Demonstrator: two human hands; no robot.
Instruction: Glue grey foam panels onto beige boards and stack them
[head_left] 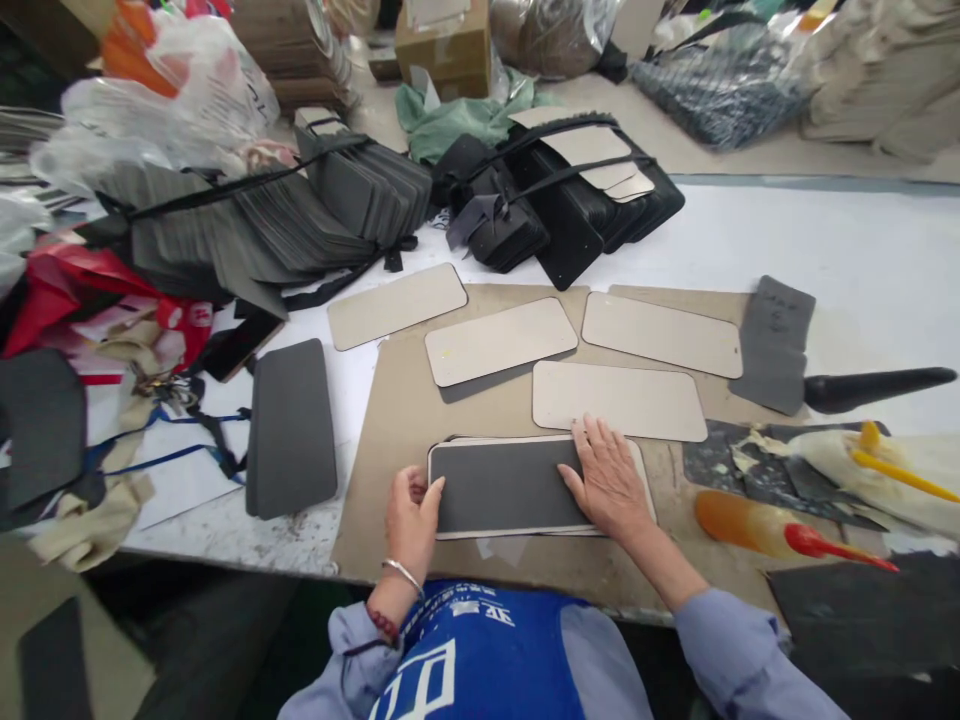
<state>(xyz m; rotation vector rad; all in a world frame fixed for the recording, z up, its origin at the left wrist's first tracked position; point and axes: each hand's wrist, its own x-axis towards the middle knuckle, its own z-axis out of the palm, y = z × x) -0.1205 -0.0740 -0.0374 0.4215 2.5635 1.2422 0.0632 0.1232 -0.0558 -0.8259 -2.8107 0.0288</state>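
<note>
White table [840,250], cluttered. Brown board [390,400] lies at its near edge. Four beige panels [619,400] are spread flat across the board's far half. Stack of grey pads [291,425] just left of the board.

Dark grey sheet [502,485] lies flat on a beige panel at the board's near edge, between both hands. Right hand [611,480]: palm down on the sheet's right end, fingers spread flat. Left hand [411,515]: fingers curled, thumb on top, pinching the sheet's left edge. Orange bottle [742,525] lies just right.
</note>
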